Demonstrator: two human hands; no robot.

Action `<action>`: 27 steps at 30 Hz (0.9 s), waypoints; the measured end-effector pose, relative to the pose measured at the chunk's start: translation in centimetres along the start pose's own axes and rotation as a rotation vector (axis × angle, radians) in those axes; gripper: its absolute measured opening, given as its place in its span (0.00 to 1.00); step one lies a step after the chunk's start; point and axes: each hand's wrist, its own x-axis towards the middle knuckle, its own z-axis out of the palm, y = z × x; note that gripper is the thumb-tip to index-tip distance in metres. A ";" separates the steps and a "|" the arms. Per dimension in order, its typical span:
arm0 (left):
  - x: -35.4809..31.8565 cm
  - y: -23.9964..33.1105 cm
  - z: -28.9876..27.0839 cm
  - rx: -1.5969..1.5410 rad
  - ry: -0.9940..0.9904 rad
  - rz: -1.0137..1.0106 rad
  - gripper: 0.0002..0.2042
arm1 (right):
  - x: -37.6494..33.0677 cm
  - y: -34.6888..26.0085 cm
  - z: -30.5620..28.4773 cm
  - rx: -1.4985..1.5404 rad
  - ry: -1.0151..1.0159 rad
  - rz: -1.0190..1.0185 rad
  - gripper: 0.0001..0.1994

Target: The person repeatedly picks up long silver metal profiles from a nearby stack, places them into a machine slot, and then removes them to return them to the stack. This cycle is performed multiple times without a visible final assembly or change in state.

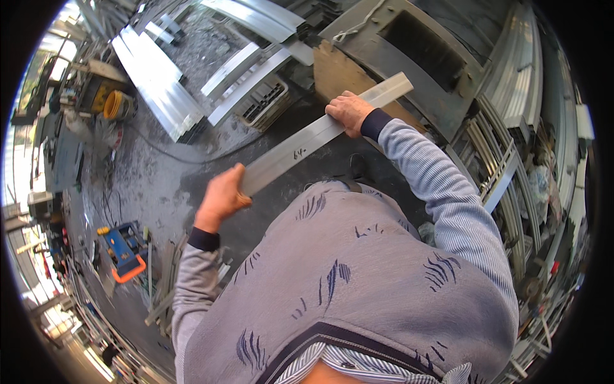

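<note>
A long, flat-sided metal profile bar point(291, 152), pale silver with a small dark handwritten mark, slants across in front of my body, its right end farther from me. My left hand point(222, 196) is closed round its near left end, thumb along the edge. Farther up toward the right end, my right hand point(350, 114) wraps over the bar, and a short length sticks out beyond it. The undersides of both hands are hidden.
Bundled metal profiles point(157, 80) lie on the floor ahead left. A plastic crate point(265, 109) bears two bars. At right stand a dark metal machine table point(419, 48), a brown board point(336, 70) and stacked profiles point(511, 70). A blue and orange tool point(121, 253) sits left; a cable point(185, 160) crosses the floor.
</note>
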 end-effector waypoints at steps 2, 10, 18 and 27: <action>0.5 -0.8 -4.9 0.190 0.190 0.085 0.26 | 0.4 -1.0 -0.7 0.125 0.271 -0.013 0.19; 6.6 3.3 -5.4 -0.195 0.943 -0.124 0.27 | 0.5 -0.7 -4.2 0.798 0.763 0.639 0.28; 15.2 13.8 11.4 -0.649 -0.013 -0.092 0.29 | -3.0 6.7 0.2 1.458 1.163 1.032 0.22; 22.0 18.2 15.5 -1.195 -0.585 0.003 0.22 | -7.6 10.6 4.3 0.877 0.869 1.516 0.38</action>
